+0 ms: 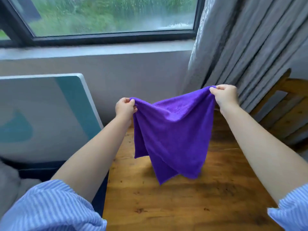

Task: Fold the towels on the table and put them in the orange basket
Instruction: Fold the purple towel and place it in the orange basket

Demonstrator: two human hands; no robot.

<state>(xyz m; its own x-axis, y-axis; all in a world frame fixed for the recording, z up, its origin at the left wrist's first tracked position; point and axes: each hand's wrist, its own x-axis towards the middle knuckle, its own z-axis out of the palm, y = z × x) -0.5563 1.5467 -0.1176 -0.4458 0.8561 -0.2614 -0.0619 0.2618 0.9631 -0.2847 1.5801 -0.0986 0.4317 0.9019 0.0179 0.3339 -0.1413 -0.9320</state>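
A purple towel [173, 134] hangs in the air above the wooden table [175, 205]. My left hand [125, 107] pinches its upper left corner. My right hand [225, 95] pinches the upper right corner, a little higher. The cloth sags between the two corners and its lower edge hangs in loose points just over the tabletop. No orange basket is in view.
A wooden chair [286, 114] stands at the right, beside grey curtains [250, 39]. A white and teal panel [50, 105] leans against the wall at the left under a window [108, 15]. A dark cushion and grey fabric lie at the lower left.
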